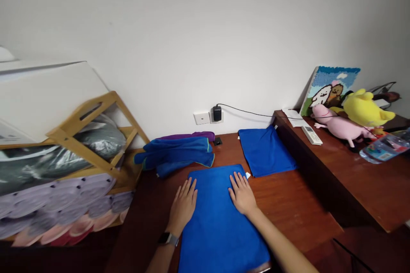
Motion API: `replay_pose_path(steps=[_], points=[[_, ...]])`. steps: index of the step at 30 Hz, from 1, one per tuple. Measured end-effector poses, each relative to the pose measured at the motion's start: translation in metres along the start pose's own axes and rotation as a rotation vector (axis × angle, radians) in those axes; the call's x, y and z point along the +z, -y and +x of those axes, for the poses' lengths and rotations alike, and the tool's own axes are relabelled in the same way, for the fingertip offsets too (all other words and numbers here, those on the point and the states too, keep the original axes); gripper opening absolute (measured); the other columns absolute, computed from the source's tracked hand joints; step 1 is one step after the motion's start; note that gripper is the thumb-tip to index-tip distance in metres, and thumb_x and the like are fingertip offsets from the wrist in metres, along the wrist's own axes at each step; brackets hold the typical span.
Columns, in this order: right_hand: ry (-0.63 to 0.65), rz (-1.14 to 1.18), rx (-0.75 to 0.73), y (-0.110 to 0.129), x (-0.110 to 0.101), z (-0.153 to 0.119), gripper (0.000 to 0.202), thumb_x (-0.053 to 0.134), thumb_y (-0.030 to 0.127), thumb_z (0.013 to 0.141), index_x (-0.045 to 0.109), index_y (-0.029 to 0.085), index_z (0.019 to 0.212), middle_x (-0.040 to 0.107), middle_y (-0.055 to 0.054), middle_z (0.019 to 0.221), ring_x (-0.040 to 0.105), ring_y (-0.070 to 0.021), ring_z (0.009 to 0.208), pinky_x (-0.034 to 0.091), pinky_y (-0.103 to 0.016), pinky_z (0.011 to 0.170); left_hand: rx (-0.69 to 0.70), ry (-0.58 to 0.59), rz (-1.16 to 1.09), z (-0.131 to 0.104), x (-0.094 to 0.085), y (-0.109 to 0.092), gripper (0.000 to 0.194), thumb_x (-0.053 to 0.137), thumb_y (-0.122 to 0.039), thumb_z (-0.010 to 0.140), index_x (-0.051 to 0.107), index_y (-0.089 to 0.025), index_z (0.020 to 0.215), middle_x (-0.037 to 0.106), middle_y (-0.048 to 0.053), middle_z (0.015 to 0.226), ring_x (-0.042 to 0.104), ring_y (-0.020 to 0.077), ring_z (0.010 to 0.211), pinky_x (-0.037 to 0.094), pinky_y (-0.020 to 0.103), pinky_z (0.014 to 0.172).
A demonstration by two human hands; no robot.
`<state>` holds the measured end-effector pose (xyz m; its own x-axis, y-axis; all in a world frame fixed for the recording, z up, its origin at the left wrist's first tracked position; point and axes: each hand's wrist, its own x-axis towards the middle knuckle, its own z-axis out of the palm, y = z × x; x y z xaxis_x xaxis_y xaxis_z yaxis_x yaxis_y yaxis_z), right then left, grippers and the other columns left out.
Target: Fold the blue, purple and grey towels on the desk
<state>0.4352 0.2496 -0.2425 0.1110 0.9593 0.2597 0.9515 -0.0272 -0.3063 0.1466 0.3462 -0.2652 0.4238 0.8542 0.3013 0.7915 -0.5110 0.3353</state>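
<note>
A blue cloth (218, 222) lies spread flat on the brown wooden table (288, 204), its near end close to the bottom of the view. My left hand (184, 204) rests flat at the cloth's left edge, fingers stretched out, a watch on the wrist. On the upper right part of the cloth lies my right hand (242, 193), palm down with its fingers apart, near a small white tag. Behind the left hand is a pile of folded blue cloths (179, 153) with a purple cloth (205, 135) at the back. Another blue cloth (267, 151) lies flat at the back right.
A raised wooden surface (361, 175) on the right bears a white remote (311, 135), plush toys (342, 128), a plastic bottle (384, 149) and a dog picture (333, 87). A black charger (217, 113) is plugged into the wall. Left stands a wooden rack (86, 115).
</note>
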Motion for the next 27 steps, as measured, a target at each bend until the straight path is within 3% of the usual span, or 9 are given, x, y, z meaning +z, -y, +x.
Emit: replay_pose_path(steps=[4,7,10,15,17,20,24,27], points=[[0.117,-0.002,-0.053,0.009,-0.003,-0.033,0.061,0.039,0.046,0.114,0.043,0.018,0.167,0.036,-0.01,0.173,0.032,-0.0299,0.162,0.027,-0.051,0.133,-0.026,0.021,0.131,-0.043,-0.004,-0.003,0.062,0.027,-0.046,0.111,0.046,-0.02,0.163,0.046,0.013,0.169,0.045,0.0303,0.157,0.039,0.057,0.129],[0.121,0.001,-0.047,0.015,-0.013,-0.035,0.06,0.035,0.045,0.115,0.045,0.016,0.166,0.035,-0.01,0.173,0.031,-0.0294,0.163,0.025,-0.051,0.134,-0.003,-0.032,0.169,-0.052,-0.009,-0.014,0.061,0.028,-0.045,0.111,0.043,-0.019,0.165,0.042,0.012,0.172,0.04,0.029,0.16,0.036,0.055,0.131],[0.088,0.023,-0.053,0.036,-0.016,-0.016,0.059,0.032,0.042,0.115,0.043,0.015,0.167,0.035,-0.01,0.173,0.029,-0.028,0.163,0.022,-0.05,0.135,0.042,-0.04,0.17,-0.034,-0.005,-0.038,0.059,0.03,-0.043,0.11,0.048,-0.021,0.162,0.045,0.012,0.17,0.04,0.0293,0.16,0.034,0.055,0.132],[0.145,0.079,-0.045,0.069,0.004,0.027,0.059,0.032,0.043,0.114,0.043,0.018,0.167,0.036,-0.01,0.173,0.028,-0.0258,0.164,0.022,-0.048,0.134,0.048,0.086,0.164,0.014,0.017,-0.068,0.054,0.039,-0.04,0.107,0.057,-0.028,0.156,0.049,0.011,0.167,0.044,0.0345,0.157,0.036,0.061,0.128],[0.181,0.06,0.012,0.063,0.012,0.037,0.061,0.032,0.046,0.114,0.041,0.018,0.167,0.034,-0.011,0.174,0.027,-0.0263,0.164,0.021,-0.049,0.134,0.064,0.104,0.162,0.024,0.023,-0.066,0.054,0.042,-0.045,0.107,0.056,-0.031,0.157,0.049,0.011,0.168,0.044,0.0337,0.157,0.036,0.06,0.128],[0.185,-0.005,0.117,0.036,0.014,0.042,0.067,0.031,0.05,0.114,0.033,0.014,0.17,0.025,-0.014,0.176,0.021,-0.0277,0.166,0.019,-0.05,0.134,0.076,0.096,0.162,0.027,0.022,-0.047,0.063,0.044,-0.059,0.105,0.049,-0.032,0.161,0.044,0.012,0.171,0.041,0.0336,0.159,0.033,0.06,0.13],[0.229,-0.047,0.184,0.0,0.004,0.044,0.072,0.029,0.052,0.114,0.025,0.009,0.172,0.019,-0.015,0.177,0.017,-0.0274,0.166,0.016,-0.048,0.135,0.016,0.102,0.157,0.027,0.013,-0.013,0.073,0.037,-0.066,0.105,0.043,-0.026,0.165,0.037,0.015,0.174,0.034,0.0334,0.162,0.032,0.058,0.131],[0.278,-0.041,0.172,-0.009,-0.004,0.047,0.073,0.027,0.053,0.114,0.024,0.009,0.172,0.018,-0.015,0.177,0.017,-0.0268,0.166,0.016,-0.047,0.135,0.021,0.153,0.148,0.035,0.006,0.005,0.072,0.034,-0.065,0.106,0.043,-0.024,0.165,0.037,0.013,0.174,0.034,0.032,0.163,0.031,0.057,0.131]])
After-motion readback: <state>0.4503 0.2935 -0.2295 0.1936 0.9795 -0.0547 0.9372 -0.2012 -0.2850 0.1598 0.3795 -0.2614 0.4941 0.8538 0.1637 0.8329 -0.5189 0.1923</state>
